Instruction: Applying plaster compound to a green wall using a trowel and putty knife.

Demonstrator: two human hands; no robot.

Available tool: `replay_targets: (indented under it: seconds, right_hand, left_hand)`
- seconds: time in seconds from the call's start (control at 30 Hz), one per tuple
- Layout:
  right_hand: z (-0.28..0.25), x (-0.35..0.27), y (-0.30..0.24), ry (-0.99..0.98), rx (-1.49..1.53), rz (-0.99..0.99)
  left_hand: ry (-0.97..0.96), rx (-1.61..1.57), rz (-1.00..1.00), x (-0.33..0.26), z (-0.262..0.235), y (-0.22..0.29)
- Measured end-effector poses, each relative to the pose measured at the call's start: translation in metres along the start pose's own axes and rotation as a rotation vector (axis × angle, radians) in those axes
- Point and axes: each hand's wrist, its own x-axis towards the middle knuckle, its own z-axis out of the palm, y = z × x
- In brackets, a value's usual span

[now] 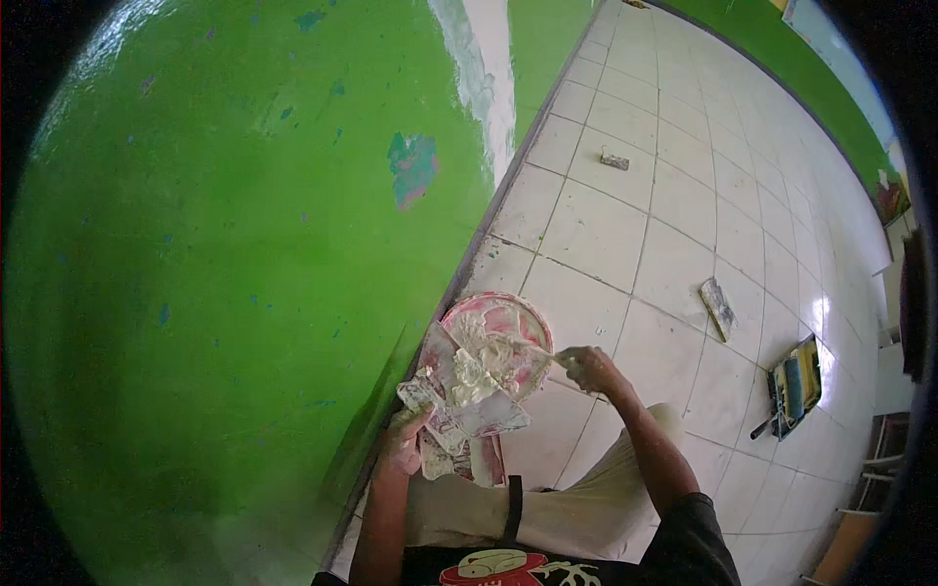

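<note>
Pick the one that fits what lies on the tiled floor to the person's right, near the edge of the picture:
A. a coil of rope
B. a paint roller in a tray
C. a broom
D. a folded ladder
B: a paint roller lies in a dark tray on the white tiled floor, to the right of the right hand; no ladder, rope or broom shows there.

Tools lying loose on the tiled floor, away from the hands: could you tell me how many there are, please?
3: a small scraper farthest off, a flat trowel-like blade mid-floor, and a paint tray with roller at right. Others may lie outside the view.
</note>
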Motion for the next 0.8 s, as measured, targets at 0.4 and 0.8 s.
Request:
replay_targets:
  seconds: [0.4,0.8]
  right_hand:
    - [-0.009,0.032,0.072,-0.236,0.3,0.199]
    - [-0.019,0.017,0.028,-0.206,0.478,-0.096]
  left_hand:
    - [-0.381,0.295,0.536,0.017,-0.066,-0.038]
    - [-0.006,0.108,0.086,0.037,-0.045,-0.03]
